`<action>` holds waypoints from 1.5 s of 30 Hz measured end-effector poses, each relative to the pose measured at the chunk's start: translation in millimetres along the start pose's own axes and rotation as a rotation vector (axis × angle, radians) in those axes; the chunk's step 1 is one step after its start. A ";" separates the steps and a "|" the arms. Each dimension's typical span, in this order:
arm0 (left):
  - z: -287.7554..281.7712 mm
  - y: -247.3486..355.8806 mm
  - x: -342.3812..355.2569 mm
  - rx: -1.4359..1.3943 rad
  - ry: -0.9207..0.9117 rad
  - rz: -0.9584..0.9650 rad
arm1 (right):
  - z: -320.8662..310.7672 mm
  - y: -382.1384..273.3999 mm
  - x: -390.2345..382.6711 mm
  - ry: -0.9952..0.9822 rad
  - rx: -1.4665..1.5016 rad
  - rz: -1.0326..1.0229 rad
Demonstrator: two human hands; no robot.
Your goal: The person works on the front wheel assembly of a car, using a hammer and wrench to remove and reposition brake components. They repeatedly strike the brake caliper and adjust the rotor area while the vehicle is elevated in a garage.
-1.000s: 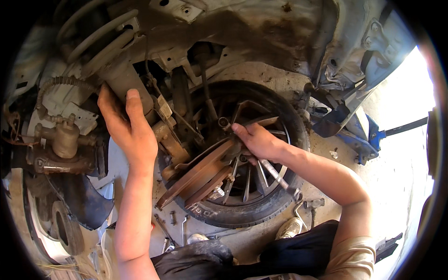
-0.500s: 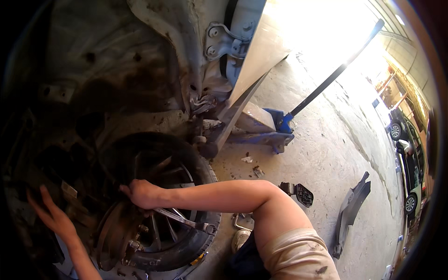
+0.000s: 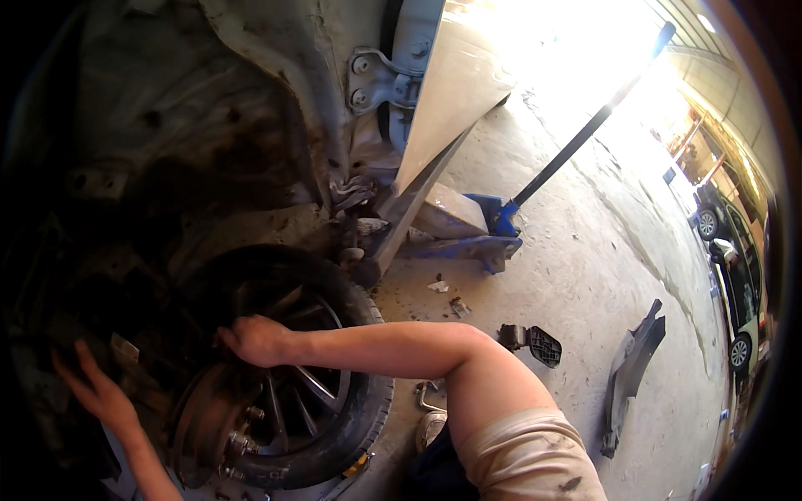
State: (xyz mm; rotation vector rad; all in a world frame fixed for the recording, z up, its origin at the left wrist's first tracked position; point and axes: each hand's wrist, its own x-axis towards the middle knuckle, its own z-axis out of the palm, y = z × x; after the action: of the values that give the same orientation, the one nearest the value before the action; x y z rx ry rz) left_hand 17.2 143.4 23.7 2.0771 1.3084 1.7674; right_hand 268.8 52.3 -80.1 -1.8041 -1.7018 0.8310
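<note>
My right hand (image 3: 261,341) is closed in a fist above the brake disc (image 3: 200,426), among dark suspension parts. The wrench it held half a second ago does not show now; hand and forearm cover where it could be. My left hand (image 3: 104,397) has its fingers spread, at the shadowed parts on the left; darkness hides whether its fingertips touch them. A small pale label (image 3: 124,347) shows between the hands. The hub with its studs (image 3: 241,442) stands out from the disc. Behind it, a wheel with a black tyre (image 3: 373,392) lies on the floor under the wheel arch.
A blue floor jack (image 3: 505,219) with a long black handle (image 3: 593,125) stands beyond the pale body panel (image 3: 459,88). On the concrete lie a black plastic part (image 3: 545,346), a long dark trim piece (image 3: 631,380) and a yellow-marked tool (image 3: 357,464). A parked car (image 3: 739,275) stands far right.
The wrench that stuck out from my right fist over the wheel is out of sight. Both hands stay nearly in place, while the view has shifted slightly.
</note>
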 end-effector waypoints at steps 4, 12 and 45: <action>-1.0 -0.8 0.4 0.000 -0.038 -0.018 | 13.8 5.1 0.1 0.089 -0.102 -0.050; 5.2 15.8 -3.3 -0.049 -0.022 -0.064 | -29.0 10.1 4.5 0.107 -0.271 -0.248; 10.9 43.2 1.2 -0.181 -0.003 0.011 | -43.1 -44.7 -11.6 -0.346 0.387 0.309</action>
State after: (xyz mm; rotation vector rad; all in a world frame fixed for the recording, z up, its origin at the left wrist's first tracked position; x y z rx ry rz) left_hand 49.1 122.0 46.5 1.9916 1.0928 1.8121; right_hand 270.0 45.8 -17.3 -1.7394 -1.3386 1.5639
